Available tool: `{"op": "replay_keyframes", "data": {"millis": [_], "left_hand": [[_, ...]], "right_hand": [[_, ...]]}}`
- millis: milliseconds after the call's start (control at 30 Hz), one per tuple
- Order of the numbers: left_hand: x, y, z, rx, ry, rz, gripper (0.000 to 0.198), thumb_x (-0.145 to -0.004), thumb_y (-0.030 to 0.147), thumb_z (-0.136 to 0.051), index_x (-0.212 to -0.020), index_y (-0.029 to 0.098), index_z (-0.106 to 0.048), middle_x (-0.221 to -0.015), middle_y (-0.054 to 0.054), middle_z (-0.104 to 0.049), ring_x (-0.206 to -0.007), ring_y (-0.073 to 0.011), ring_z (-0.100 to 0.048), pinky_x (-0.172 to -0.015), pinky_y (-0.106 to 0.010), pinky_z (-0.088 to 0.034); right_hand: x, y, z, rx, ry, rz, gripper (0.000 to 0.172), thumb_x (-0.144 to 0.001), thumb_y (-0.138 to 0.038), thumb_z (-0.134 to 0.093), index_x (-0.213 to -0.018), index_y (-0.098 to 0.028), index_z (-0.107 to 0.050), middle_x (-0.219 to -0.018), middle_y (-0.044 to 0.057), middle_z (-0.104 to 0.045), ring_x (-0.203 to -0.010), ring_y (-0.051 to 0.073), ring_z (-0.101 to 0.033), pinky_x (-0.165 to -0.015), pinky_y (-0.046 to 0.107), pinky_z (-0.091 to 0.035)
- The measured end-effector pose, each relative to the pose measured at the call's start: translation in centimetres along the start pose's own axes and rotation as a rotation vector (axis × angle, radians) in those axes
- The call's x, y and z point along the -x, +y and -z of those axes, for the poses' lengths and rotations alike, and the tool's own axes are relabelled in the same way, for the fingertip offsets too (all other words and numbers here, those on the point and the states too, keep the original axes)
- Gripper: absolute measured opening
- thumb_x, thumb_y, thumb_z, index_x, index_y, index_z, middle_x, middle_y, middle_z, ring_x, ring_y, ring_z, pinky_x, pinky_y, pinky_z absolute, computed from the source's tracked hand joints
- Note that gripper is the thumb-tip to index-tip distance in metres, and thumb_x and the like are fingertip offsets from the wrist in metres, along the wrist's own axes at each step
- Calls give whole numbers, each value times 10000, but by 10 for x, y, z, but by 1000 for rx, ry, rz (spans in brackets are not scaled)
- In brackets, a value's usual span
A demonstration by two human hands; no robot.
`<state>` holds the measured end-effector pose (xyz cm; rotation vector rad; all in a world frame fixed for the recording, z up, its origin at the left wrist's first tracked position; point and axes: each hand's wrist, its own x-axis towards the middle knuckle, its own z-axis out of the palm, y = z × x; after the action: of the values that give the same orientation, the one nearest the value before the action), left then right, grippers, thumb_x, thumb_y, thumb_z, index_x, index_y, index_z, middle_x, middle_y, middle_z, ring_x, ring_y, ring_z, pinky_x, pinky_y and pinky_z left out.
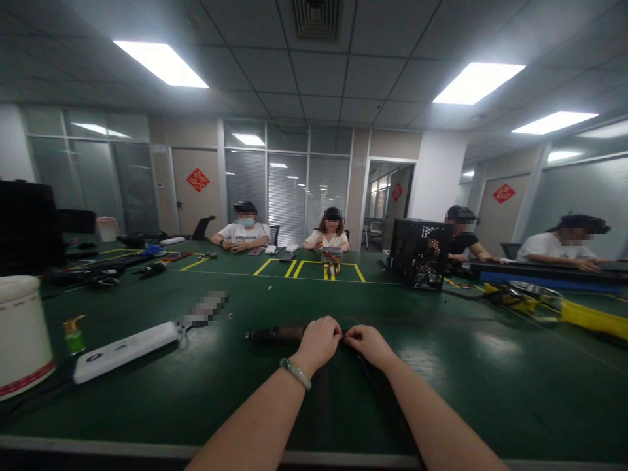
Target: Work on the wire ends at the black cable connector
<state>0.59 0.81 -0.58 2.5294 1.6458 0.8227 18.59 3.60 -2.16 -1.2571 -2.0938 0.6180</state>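
My left hand [321, 337], with a pale bracelet [296, 373] on its wrist, has its thumb and fingers pinched together. Facing it almost fingertip to fingertip, my right hand [370, 343] is closed in a pinch too. Whatever lies between the fingertips is too small and dark to name. A dark cylindrical tool [277, 335], which looks like an electric screwdriver, lies on the green table beside my left hand, its narrow tip to the left and its other end hidden behind that hand. From beneath my right hand a black cord [380, 386] runs down towards the table's near edge.
Left of my hands are a white power strip [127, 351], a small green bottle [74, 337] and a large white tub [22, 337]. A black computer case [420, 254] stands at the right, near yellow material [589, 318]. Several people sit across the table [235, 405].
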Motion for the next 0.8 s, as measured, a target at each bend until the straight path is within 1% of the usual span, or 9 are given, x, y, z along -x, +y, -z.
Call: {"op": "replay_keyframes", "data": {"millis": [133, 500, 800], "left_hand": [[0, 0, 1, 8, 3, -1, 157, -862, 278, -475, -874, 211, -617, -964, -30, -604, -930, -184, -545, -830, -312, -391], [1, 7, 7, -6, -42, 49, 194, -865, 287, -460, -910, 202, -629, -1008, -47, -608, -962, -190, -540, -884, -325, -392], [1, 5, 5, -19, -26, 38, 179, -855, 282, -474, -900, 203, -629, -1001, -45, -610, -971, -194, -536, -885, -324, -387]], "right_hand": [[0, 1, 0, 13, 1, 7, 197, -778, -315, -576, -822, -187, -719, -804, 24, -705, -722, 169, -616, -650, 243, -425], [1, 0, 1, -3, -11, -15, 196, -779, -312, -575, -829, -187, -717, -808, 21, -703, -729, 166, -619, -656, 243, -430], [0, 3, -1, 12, 7, 15, 204, -780, -324, -574, -818, -185, -718, -782, 21, -695, -726, 168, -611, -645, 238, -420]]}}
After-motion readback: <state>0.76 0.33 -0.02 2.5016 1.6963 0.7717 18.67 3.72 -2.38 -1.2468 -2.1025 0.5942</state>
